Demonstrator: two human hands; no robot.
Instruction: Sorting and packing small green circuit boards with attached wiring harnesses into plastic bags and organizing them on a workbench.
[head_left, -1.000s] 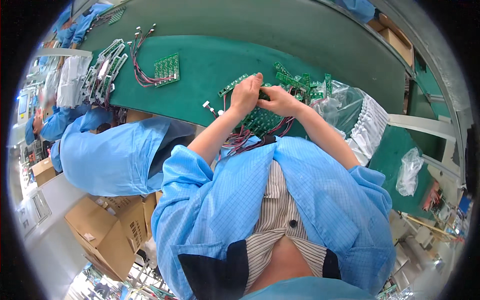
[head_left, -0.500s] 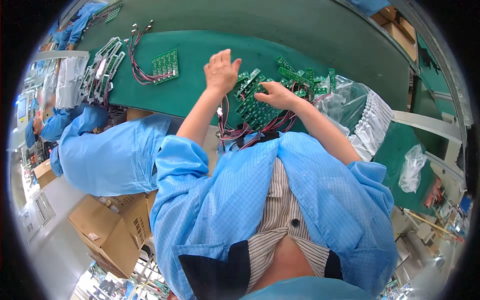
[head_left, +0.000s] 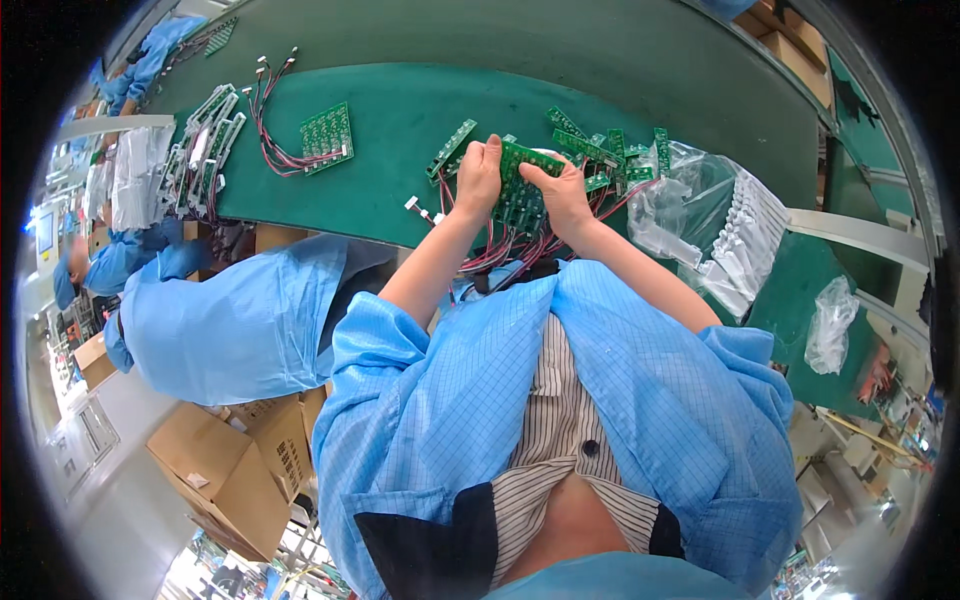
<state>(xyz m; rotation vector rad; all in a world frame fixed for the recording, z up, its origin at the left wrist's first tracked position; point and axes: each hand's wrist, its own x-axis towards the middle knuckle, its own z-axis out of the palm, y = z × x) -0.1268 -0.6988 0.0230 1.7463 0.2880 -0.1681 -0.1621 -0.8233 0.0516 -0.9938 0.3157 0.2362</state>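
A green circuit board panel [head_left: 518, 205] stands tilted up between my two hands near the table's front edge. My left hand [head_left: 478, 182] is closed on its left side, the thumb at the upper edge. My right hand [head_left: 563, 200] grips the right side, with the thumb across its face. Red, black and white wires [head_left: 500, 250] hang below the panel toward my body. Just beyond my left hand lies a narrow green board strip [head_left: 455, 143]. Several more board strips [head_left: 590, 145] are heaped to the right of my right hand. My fingers behind the panel are hidden.
On the green table [head_left: 400, 110], another board panel [head_left: 327, 138] with a wire bundle lies left. White strip parts [head_left: 205, 150] are piled farther left. A clear plastic bag [head_left: 680, 200] and white plastic pieces [head_left: 750, 245] lie right. A co-worker in blue [head_left: 220, 320] sits left, near a cardboard box [head_left: 230, 470].
My left hand has come down and right onto the board panel. The panel is now raised and tilted between both hands. A board strip shows separately beyond my left hand.
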